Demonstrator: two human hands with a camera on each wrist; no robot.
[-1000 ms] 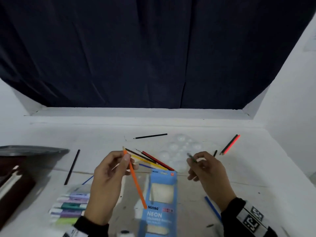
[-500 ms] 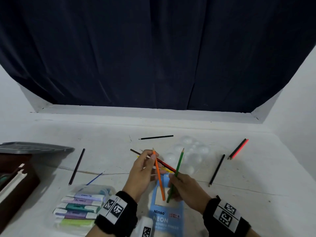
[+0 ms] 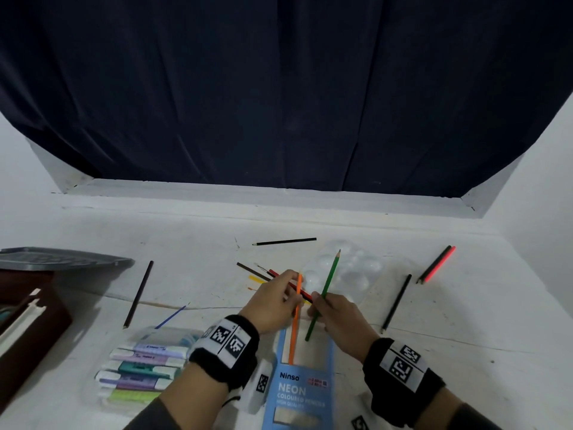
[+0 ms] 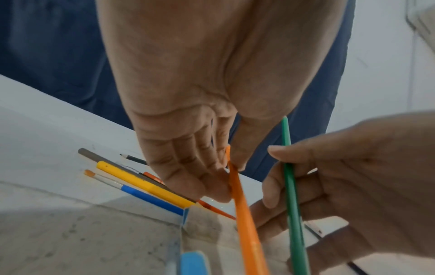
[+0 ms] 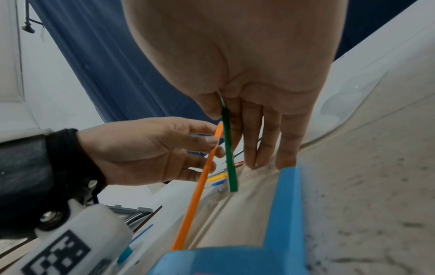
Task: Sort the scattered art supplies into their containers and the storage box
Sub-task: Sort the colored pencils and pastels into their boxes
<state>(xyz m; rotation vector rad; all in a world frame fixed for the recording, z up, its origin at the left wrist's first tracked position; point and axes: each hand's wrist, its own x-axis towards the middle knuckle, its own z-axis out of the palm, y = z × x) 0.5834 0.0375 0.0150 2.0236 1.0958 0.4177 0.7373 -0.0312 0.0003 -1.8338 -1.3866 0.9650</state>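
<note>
My left hand (image 3: 280,301) pinches an orange pencil (image 3: 294,321) between thumb and fingers; the pencil's lower end lies inside the window of the blue Ninso pencil box (image 3: 299,389). The same orange pencil (image 4: 244,219) slants down past the box edge in the left wrist view. My right hand (image 3: 336,318) grips a green pencil (image 3: 324,293), tip pointing away, its blunt end over the box. The green pencil (image 5: 228,148) sits between thumb and forefinger while the other fingers rest on the box's top end (image 5: 288,204). Loose pencils and a brush (image 4: 132,182) lie just beyond the box.
A pack of pastel highlighters (image 3: 144,367) sits at the lower left, a dark storage box (image 3: 28,330) with its grey lid (image 3: 62,262) at the far left. A clear paint palette (image 3: 350,271) lies behind my hands. Several dark pencils (image 3: 397,302) and a red-and-black pair (image 3: 437,263) are scattered on the white surface.
Both hands have drawn together over the top of the blue box. The orange pencil's lower end has slid down into the box, and the green pencil has been raised and brought beside it.
</note>
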